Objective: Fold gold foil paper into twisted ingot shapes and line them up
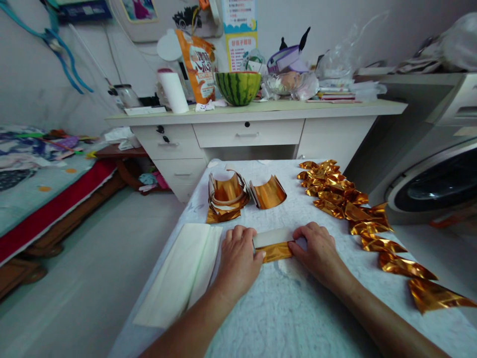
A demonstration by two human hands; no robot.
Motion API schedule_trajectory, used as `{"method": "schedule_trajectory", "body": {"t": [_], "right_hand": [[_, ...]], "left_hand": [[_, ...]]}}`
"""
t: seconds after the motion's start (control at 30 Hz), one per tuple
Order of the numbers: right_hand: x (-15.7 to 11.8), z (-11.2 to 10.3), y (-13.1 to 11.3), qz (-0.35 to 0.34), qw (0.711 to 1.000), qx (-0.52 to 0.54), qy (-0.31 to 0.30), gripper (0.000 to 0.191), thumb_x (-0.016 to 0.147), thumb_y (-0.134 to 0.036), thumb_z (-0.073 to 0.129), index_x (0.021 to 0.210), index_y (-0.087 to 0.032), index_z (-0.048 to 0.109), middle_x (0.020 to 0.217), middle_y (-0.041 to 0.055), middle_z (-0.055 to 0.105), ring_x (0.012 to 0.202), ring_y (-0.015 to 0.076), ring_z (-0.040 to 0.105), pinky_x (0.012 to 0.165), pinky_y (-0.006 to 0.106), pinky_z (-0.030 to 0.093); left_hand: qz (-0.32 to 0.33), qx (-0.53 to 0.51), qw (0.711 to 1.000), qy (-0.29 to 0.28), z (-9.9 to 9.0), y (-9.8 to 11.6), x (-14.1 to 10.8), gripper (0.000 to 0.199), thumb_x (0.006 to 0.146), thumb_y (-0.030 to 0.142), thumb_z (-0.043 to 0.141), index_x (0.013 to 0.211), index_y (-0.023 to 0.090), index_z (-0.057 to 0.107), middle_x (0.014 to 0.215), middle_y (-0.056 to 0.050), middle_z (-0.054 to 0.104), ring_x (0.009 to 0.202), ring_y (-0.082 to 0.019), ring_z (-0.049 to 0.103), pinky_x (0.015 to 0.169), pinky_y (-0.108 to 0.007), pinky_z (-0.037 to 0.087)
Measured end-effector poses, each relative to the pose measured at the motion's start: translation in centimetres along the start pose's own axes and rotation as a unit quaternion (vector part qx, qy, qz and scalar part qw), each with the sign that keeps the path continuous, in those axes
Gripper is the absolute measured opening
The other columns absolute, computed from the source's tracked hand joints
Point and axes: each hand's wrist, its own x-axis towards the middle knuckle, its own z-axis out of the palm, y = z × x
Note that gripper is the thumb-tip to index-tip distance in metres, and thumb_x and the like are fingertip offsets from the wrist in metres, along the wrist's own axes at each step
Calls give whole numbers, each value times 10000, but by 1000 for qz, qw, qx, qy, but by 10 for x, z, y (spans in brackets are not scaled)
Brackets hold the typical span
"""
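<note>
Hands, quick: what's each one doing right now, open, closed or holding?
Left hand: closed, holding the left end of the gold-and-white strip.
Right hand: closed, holding the strip's right end.

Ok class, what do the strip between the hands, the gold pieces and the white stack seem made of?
Strip: perhaps foil and paper; glossy gold beside matte white.
Gold pieces: likely metallic foil, with bright glints and sharp creases.
White stack: matte, flat layers; paper or possibly cloth.

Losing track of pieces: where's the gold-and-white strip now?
In the head view, the strip is slightly right of centre, on the tablecloth between the left hand and the right hand, nearer the camera than the curved gold pieces.
</note>
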Motion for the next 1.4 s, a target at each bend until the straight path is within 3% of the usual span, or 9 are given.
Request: {"method": "schedule_trajectory", "body": {"t": [0.37,0.53,0.7,0.87,0.97,1.07,1.23,1.4], "right_hand": [[1,0,-3,7,999,30,16,57,731,-266,679,724,-222,644,871,50,608,852,253,528,702,338,339],[-1,-2,2,-37,996,79,31,85,731,-258,650,684,-225,588,799,23,620,821,233,539,739,350,378],[-5,-9,4,-52,982,179,-4,84,775,-266,572,712,-218,546,757,14,625,763,197,560,717,325,418],[-8,-11,4,-24,944,327,-36,130,798,-303,588,789,-229,481,736,-5,604,691,163,581,626,274,466],[-9,-12,2,-14,911,411,-37,216,802,-347,613,938,-233,488,800,13,616,741,174,617,666,285,520],[-9,-14,2,2,891,452,-49,326,790,-408,640,1031,-221,525,860,41,646,794,192,635,717,311,541],[-9,-15,4,-4,871,482,-94,283,793,-462,663,884,-197,625,833,35,669,773,189,630,736,311,513],[-11,-13,4,2,849,520,-98,276,791,-464,683,819,-198,615,766,7,626,712,160,588,674,274,473]], "left_hand": [[8,-40,999,-7,3,-4,3,390,786,223,619,1169,212,547,1143,-70,526,1102,-264,439,975,-382,338],[21,-70,997,7,7,-7,4,299,767,184,612,1060,226,568,1103,-46,535,1068,-244,452,943,-369,353],[17,-115,993,9,5,-4,5,189,749,136,591,904,220,522,980,-15,583,1004,-227,484,886,-345,374],[-8,-185,983,-2,3,-2,4,285,729,131,605,983,230,521,988,-21,599,1006,-225,531,879,-341,393],[-1,-282,959,0,6,-5,4,394,720,114,594,1083,238,503,998,-13,614,960,-196,571,853,-309,425],[0,-400,916,-17,7,-7,6,386,722,112,571,1082,223,489,919,2,622,868,-166,599,770,-266,461],[-22,-538,840,-65,7,-7,10,256,731,167,615,972,184,531,891,-10,660,862,-169,638,765,-270,497],[-42,-585,805,-85,5,-4,11,262,716,200,682,961,138,616,942,-52,714,920,-207,665,869,-331,500]]}}
